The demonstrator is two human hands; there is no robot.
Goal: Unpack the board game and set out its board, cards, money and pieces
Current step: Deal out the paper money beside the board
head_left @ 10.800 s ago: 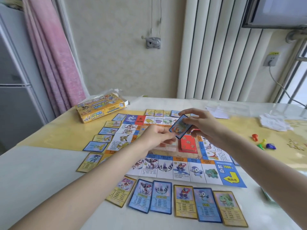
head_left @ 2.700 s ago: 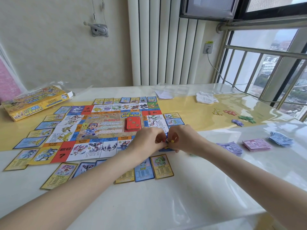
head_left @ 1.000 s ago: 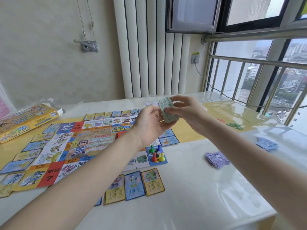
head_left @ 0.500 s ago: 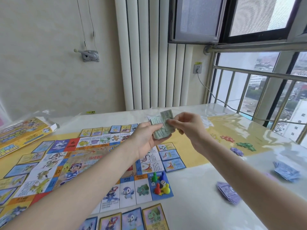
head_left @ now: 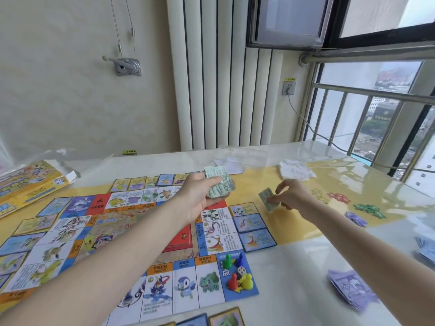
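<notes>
Green paper money sits in a stack (head_left: 219, 184) that my left hand (head_left: 200, 196) grips, fingers curled round it, held up over the far side of the board (head_left: 131, 243). My right hand (head_left: 292, 196) pinches one green note (head_left: 267, 198) between thumb and fingers, low over the yellow part of the worktop (head_left: 294, 267), just to the right of the board. On the board's blue corner square I see green, blue, red and yellow pawns (head_left: 237, 271) around a white die (head_left: 241, 271). A red card pile (head_left: 181, 238) lies near the middle of the board. Cards (head_left: 254, 229) lie in a row beside the board's right edge. A purple money pile (head_left: 350, 290) lies near my right arm. The yellow game box (head_left: 28, 184) is at far left.
</notes>
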